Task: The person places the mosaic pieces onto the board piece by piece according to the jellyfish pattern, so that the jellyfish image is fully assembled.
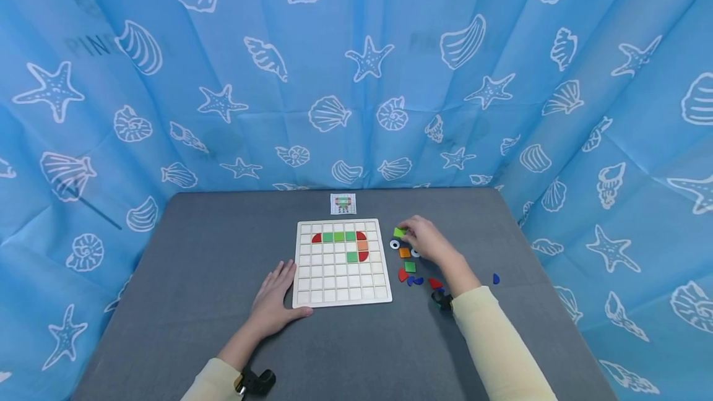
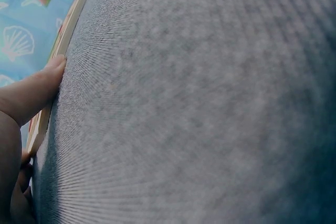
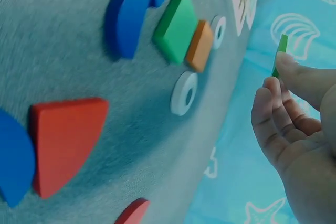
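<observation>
My right hand pinches a light green square tile between thumb and fingers, just off the right side of a white grid board. In the right wrist view that green tile appears edge-on, raised above the table. My left hand rests at the board's near left corner, fingers spread along the left side and thumb against the front edge. The left wrist view has the thumb touching the board's edge. Green squares, red quarter-rounds and an orange square sit in the board's upper cells.
Loose pieces lie right of the board: white rings, an orange square, a green square, red pieces and blue half-rounds. One blue piece lies farther right. A small printed card stands behind the board.
</observation>
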`<state>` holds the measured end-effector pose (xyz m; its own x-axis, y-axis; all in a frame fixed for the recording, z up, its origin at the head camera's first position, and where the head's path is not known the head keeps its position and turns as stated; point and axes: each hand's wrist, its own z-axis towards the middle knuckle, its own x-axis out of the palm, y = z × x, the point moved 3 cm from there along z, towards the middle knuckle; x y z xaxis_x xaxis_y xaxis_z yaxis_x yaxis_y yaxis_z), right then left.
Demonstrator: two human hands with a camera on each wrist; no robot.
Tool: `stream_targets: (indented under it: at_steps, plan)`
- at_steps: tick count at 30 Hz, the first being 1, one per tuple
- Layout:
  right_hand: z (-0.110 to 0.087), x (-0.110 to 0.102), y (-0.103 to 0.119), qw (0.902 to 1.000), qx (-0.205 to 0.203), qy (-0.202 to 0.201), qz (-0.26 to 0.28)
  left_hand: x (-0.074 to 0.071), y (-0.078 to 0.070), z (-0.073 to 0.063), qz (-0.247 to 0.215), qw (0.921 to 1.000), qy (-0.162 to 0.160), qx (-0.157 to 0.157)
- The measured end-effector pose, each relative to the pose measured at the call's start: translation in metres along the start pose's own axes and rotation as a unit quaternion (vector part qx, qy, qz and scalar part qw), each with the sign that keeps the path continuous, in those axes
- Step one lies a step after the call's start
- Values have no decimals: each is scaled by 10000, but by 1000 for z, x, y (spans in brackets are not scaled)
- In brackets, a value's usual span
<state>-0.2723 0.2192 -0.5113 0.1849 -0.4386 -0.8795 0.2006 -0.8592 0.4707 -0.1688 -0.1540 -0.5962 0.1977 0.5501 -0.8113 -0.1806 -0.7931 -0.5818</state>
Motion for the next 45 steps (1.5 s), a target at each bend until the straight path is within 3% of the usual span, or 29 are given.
stream_targets:
  at_steps: [5, 10, 24, 34, 45]
  plan:
    - [-2, 0, 11, 9996, -188, -209, 1, 1, 1, 0, 32, 9998, 167, -90]
    - [-5, -1, 27, 9986, -410, -334, 77, 0, 0, -1, 42, 10000, 37, -19]
    - [-4, 9, 67, 9942, -1020, -247, 256, -1, -2, 0, -27, 10000, -44, 63]
    - [4, 31, 87, 9903, -1344, -86, 344, -2, 0, 0, 6, 9999, 153, -53]
    - [12, 62, 101, 9916, -1258, 301, 24, -3, -1, 0, 36, 9997, 224, -103]
